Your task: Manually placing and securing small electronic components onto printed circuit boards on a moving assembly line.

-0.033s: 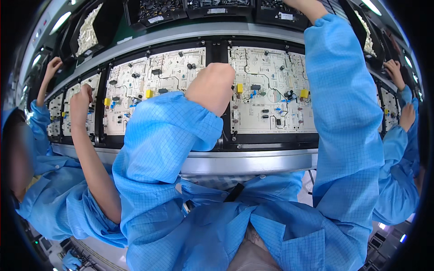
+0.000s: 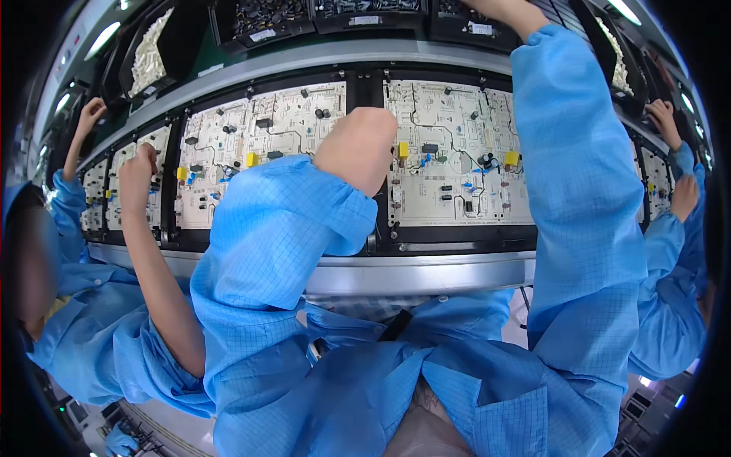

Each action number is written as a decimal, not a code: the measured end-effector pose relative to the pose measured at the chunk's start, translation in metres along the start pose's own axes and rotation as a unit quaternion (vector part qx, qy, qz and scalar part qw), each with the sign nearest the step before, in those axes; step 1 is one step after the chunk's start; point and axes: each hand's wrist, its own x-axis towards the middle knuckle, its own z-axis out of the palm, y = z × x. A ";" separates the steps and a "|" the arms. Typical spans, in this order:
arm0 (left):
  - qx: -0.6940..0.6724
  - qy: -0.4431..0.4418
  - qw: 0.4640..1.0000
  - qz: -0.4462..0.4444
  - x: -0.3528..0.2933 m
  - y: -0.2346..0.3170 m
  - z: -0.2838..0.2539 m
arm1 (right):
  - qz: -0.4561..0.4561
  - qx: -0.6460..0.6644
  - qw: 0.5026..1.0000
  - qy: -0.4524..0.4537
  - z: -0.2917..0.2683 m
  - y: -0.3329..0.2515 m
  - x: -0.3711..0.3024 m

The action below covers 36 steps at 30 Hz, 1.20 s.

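My left hand [image 2: 356, 148] is curled, knuckles up, over the inner edge of the left board [image 2: 278, 103], close to the black strip [image 2: 365, 95] that parts it from the right board [image 2: 419, 207]. Its fingertips are hidden beneath it, so I cannot tell whether they pinch a part, or whether they touch the board. My right hand [image 2: 499, 7] reaches over the table's far edge to the right bin [image 2: 449, 29], one of three black bins of small dark parts. Most of it is cut off at the top, so I cannot tell whether its fingers are spread or closed on anything.

Both boards lie flat in black frames, between the table's far edge and its bright metal near edge [image 2: 426, 278]. The right board already carries yellow blocks [image 2: 403, 149], dark parts and small blue ones, and no hand rests on it.

I judge the step in hand to be a reach for parts on the right, with the left hand busy at the board. From here, the right hand's move calls for a lift clear of the bin wall; the left's calls for steadiness, without brushing the parts standing nearby.
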 end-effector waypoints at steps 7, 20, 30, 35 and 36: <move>0.062 -0.085 0.994 -0.020 0.011 0.021 -0.002 | -0.018 0.028 0.995 0.090 0.043 0.014 0.003; 0.167 0.310 0.926 0.138 0.180 -0.060 -0.118 | 0.066 0.213 0.961 0.162 -0.020 -0.034 -0.013; 0.282 0.242 0.922 0.111 0.239 -0.072 -0.132 | 0.074 0.411 0.902 -0.112 -0.056 -0.105 -0.127; 0.286 0.257 0.909 0.161 0.249 -0.076 -0.137 | 0.069 0.357 0.924 -0.114 -0.043 -0.083 -0.138; 0.285 0.254 0.910 0.161 0.251 -0.075 -0.135 | 0.071 0.359 0.923 -0.117 -0.041 -0.083 -0.139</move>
